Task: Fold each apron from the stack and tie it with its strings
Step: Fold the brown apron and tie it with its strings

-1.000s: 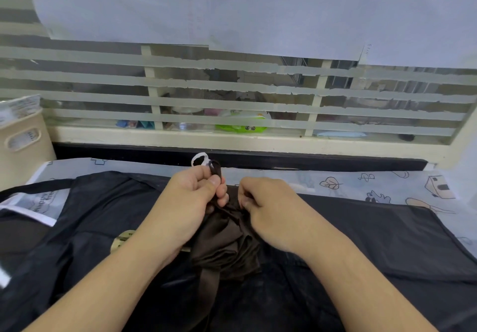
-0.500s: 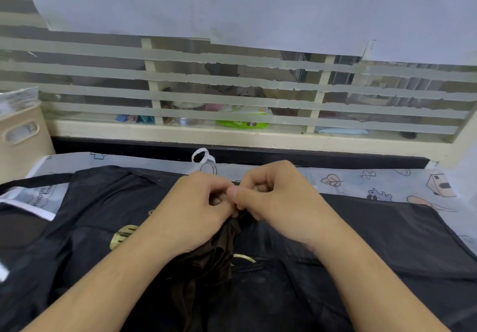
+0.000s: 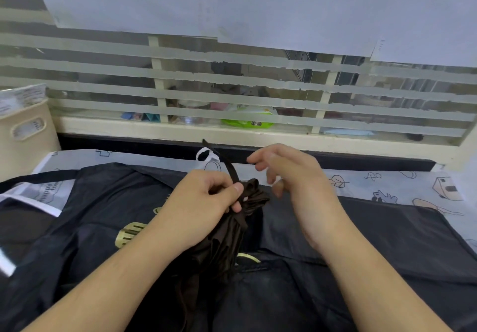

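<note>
A folded brown apron [image 3: 219, 244] lies bunched on top of a spread black apron [image 3: 361, 241] with gold print. My left hand [image 3: 206, 202] grips the top of the brown bundle and pinches its brown string [image 3: 227, 166], which sticks up and away toward the window. My right hand [image 3: 291, 174] hovers just right of the bundle, fingers loosely curled, holding nothing.
A patterned white cloth [image 3: 387, 184] covers the table under the aprons. A beige basket [image 3: 23, 135] stands at the far left. A white loop [image 3: 206, 154] lies at the table's far edge. Behind is a striped window ledge [image 3: 180, 130].
My right hand has let go of the string and pulled away to the right. The string now sticks up from my left hand's pinch.
</note>
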